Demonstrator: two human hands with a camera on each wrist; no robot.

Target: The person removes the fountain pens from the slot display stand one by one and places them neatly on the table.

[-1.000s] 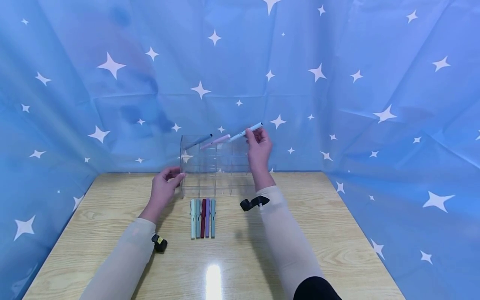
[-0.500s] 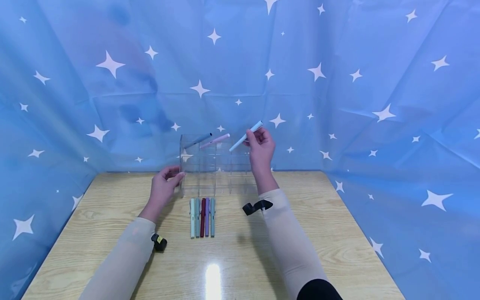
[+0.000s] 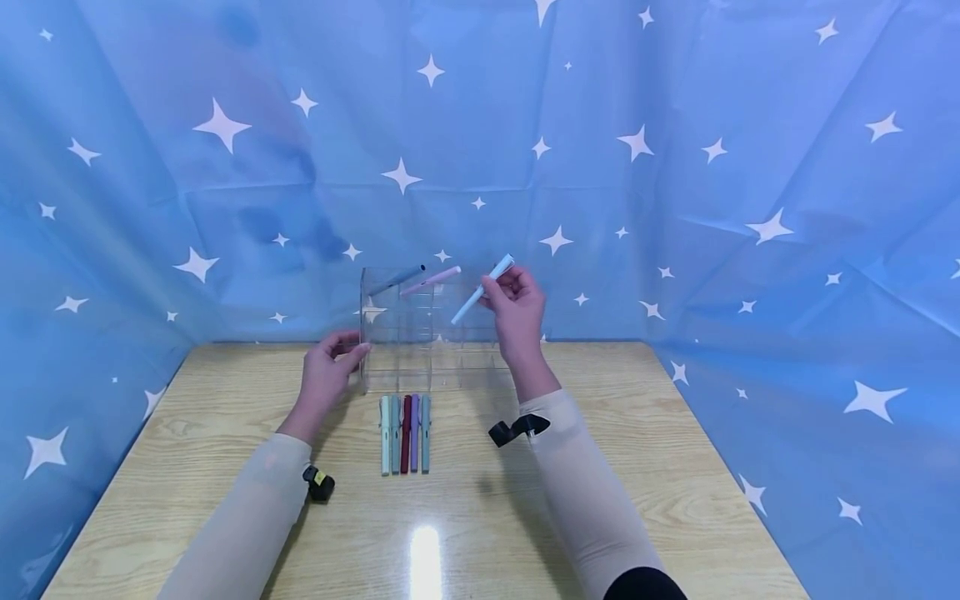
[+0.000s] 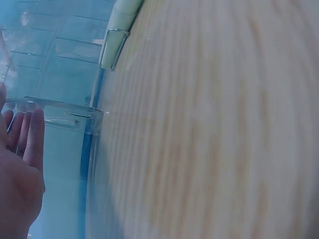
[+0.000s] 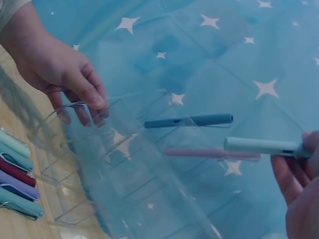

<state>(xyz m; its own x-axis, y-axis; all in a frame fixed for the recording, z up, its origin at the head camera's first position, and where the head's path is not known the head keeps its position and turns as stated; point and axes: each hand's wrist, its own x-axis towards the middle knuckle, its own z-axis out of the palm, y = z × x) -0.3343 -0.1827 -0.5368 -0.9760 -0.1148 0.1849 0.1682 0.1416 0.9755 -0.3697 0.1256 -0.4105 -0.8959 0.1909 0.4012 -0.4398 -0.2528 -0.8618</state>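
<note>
A clear plastic pen rack [image 3: 432, 354] with several dividers stands at the back of the table. My left hand [image 3: 327, 377] holds its left side panel, thumb in front and fingers behind. My right hand [image 3: 521, 321] pinches a pale blue pen [image 3: 471, 306] between thumb and fingers. This pen slants in front of the rack's right part, its low end pointing left. A dark blue pen [image 3: 397, 280] and a pink pen [image 3: 431, 282] lie tilted in the rack's upper part; both also show in the right wrist view.
Several capped pens lie side by side before the rack: a mint pen [image 3: 386, 436], a red pen [image 3: 406, 436], a purple pen [image 3: 415, 434] and teal ones [image 3: 425, 435]. A starry blue curtain [image 3: 480, 125] hangs close behind the wooden table [image 3: 645, 467].
My right hand has drawn the pale blue pen away from the rack's top, then lowered and tilted it more steeply. The left hand and the other pens have stayed in place.
</note>
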